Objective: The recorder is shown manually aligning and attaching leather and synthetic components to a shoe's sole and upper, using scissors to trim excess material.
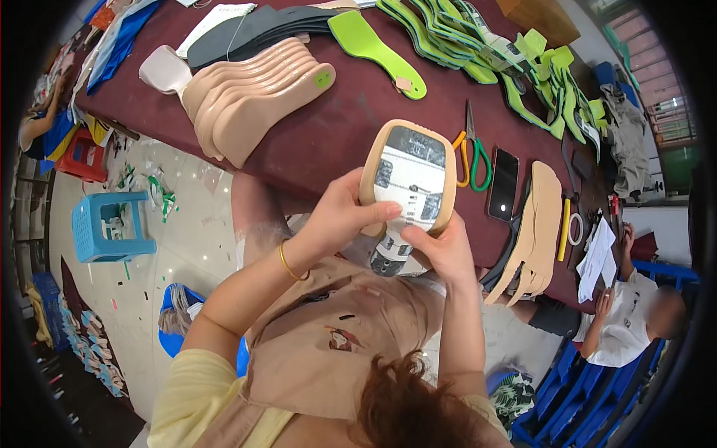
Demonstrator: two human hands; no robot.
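Clamping the tan-rimmed shoe insole (412, 168) between my left hand (345, 211) and right hand (446, 249), I judge even pressure best.

Floor (200, 218) pale and glossy, reflecting lights; scraps (169, 200) scattered. Red stool (82, 158) and blue stool (91, 233) stand left of maroon-covered table (314, 142). Wall (595, 46) white; barred window (651, 71) at upper right.

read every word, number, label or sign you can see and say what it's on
Beige-rimmed insole in left hand and right hand: printed characters, which I won't copy.
White paper, top left: marks too small to read.
Co-worker's white shirt: dark marks, too small to read.
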